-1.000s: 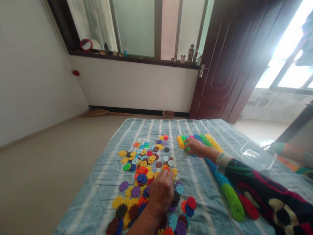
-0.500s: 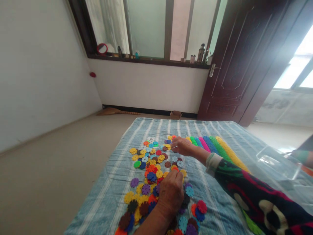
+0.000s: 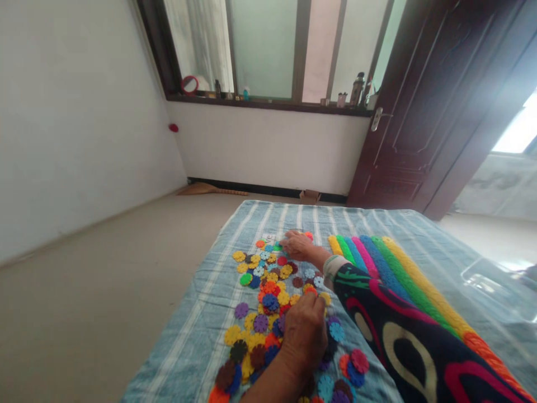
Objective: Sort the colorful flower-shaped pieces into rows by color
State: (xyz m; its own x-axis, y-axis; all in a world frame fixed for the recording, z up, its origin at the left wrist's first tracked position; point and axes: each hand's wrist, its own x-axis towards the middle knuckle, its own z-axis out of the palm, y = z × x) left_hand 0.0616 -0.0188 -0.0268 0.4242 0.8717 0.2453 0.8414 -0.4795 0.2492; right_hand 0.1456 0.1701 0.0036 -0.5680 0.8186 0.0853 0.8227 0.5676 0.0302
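Many notched plastic snowflake discs (image 3: 260, 323) in mixed colours lie loose and overlapping on a striped blue cloth (image 3: 188, 313). Over the near part of the pile is my left hand (image 3: 305, 327), its fingers curled down beside an orange and a yellow disc; whatever it grips is hidden beneath it. My right hand (image 3: 297, 246) reaches to the far end, fingers bent down by a green disc (image 3: 277, 246) and blue ones. What lies under those fingertips cannot be made out. Right of that hand, long textured rods (image 3: 413, 274) in several colours lie side by side, partly behind my patterned sleeve.
A clear plastic box (image 3: 493, 285) stands on the cloth at the right. Beyond the cloth's far edge are a small cardboard box (image 3: 309, 196) and a broom (image 3: 205, 190) on the floor. A dark red door (image 3: 413, 123) is at the back right.
My right hand has moved left across the far discs, uncovering more of the rods. My left hand stays over the same part of the pile. The view has shifted slightly.
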